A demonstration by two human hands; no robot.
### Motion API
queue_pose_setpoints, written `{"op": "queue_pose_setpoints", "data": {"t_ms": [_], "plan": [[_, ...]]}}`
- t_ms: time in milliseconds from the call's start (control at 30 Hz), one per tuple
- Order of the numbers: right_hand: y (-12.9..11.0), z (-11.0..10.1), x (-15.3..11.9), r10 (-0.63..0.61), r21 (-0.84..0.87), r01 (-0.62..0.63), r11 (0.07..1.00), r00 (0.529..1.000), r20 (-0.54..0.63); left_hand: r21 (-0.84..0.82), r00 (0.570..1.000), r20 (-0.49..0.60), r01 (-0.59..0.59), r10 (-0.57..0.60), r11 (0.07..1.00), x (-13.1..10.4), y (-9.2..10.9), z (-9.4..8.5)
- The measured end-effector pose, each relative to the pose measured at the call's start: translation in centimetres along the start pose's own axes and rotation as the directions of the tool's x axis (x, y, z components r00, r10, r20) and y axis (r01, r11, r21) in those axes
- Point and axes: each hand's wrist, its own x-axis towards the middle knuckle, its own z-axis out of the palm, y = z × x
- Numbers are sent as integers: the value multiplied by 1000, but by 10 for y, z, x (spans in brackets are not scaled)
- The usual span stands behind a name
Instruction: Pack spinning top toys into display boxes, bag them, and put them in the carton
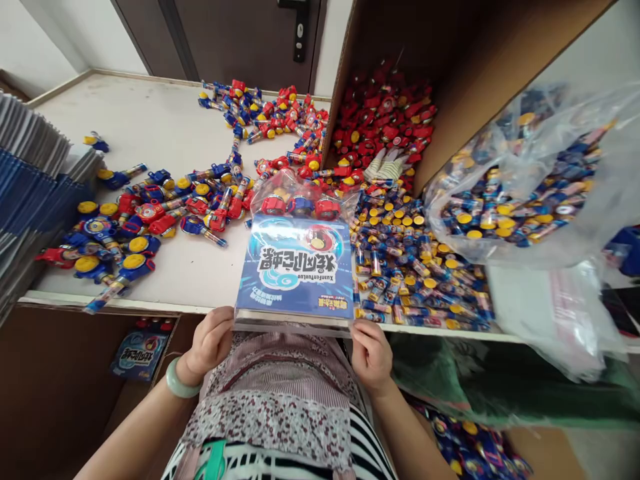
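Note:
A blue printed box [295, 293] with toys showing along its far end sits inside a clear plastic bag [285, 185], over the table's front edge. My left hand [213, 339] pinches the bag's near left corner, and my right hand [371, 351] pinches the near right corner. Three round toy tops [301, 205], two red and one blue, show behind the plastic at the far side. To the left lie loose red and blue toys with yellow caps [135, 261]. Small capped tubes [405, 267] are heaped close on the right.
A tall carton [385, 27] holding red toys [383, 110] and a striped glove [385, 165] stands at the back right. Beside it is a plastic bag of tubes [520, 193]. Stacked blue cards [35, 180] rise at the left. Another packed box [140, 353] sits in a carton below.

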Motion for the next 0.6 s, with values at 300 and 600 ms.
{"op": "queue_pose_setpoints", "data": {"t_ms": [300, 600], "plan": [[16, 21, -14, 167, 35, -167, 985, 986, -13, 17, 984, 55, 167, -168, 986, -16, -23, 12], [55, 45, -7, 294, 88, -333, 939, 908, 297, -252, 810, 288, 578, -511, 776, -18, -51, 33]]}}
